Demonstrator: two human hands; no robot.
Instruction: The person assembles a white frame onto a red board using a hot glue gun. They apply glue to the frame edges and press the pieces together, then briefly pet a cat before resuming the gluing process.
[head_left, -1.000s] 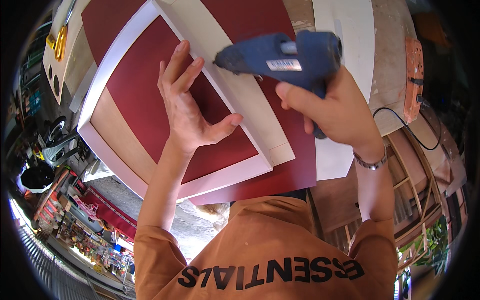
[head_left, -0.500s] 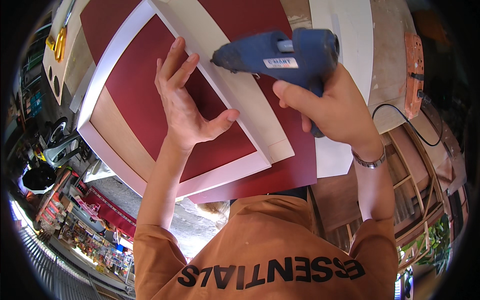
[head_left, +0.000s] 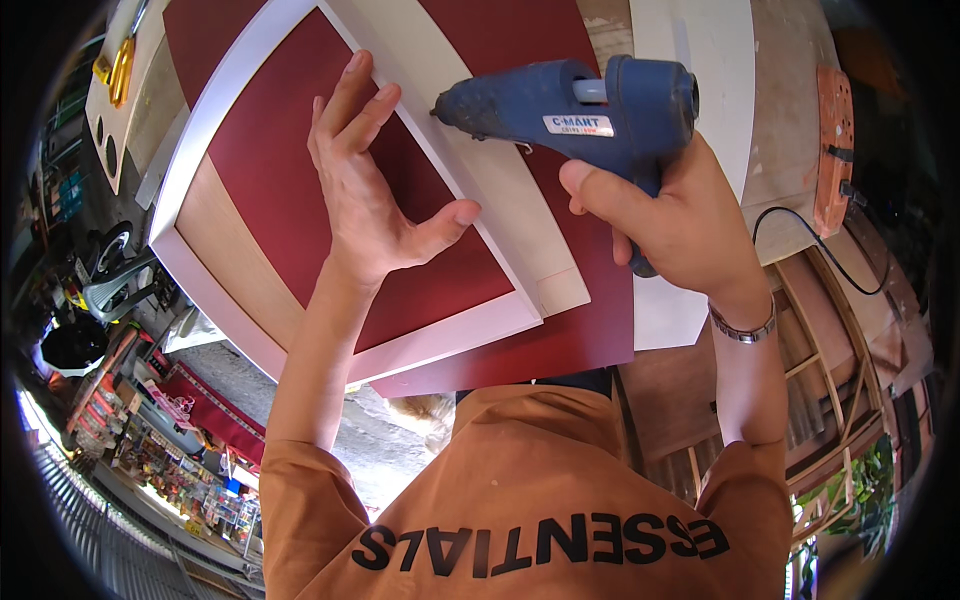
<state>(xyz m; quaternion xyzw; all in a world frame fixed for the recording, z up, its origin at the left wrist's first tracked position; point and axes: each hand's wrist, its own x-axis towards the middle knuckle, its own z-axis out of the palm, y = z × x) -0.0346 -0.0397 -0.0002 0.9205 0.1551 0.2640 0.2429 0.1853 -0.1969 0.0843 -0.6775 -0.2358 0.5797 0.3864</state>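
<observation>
A dark blue glue gun (head_left: 540, 105) is in my right hand (head_left: 680, 220), whose fingers wrap round its handle. Its nozzle points left, over the inner edge of a white frame (head_left: 455, 336). Whether the tip touches the frame is unclear. My left hand (head_left: 365, 210) is open over the frame's opening, fingers and thumb spread, the thumb tip close to the right-hand rail. Beneath the frame lies a dark red board (head_left: 540, 352). A pale strip (head_left: 515, 190) runs along the frame's right side, and a light wooden strip (head_left: 240, 240) shows inside the opening.
To the right lie a white sheet (head_left: 690, 200) and an orange power strip (head_left: 838, 150) with a black cable (head_left: 800, 228). A yellow-handled tool (head_left: 122, 82) rests at the far left. A wooden lattice (head_left: 815, 360) stands at the lower right.
The glue gun and my right hand have shifted slightly right and down in the picture. My left hand has barely moved and stays spread.
</observation>
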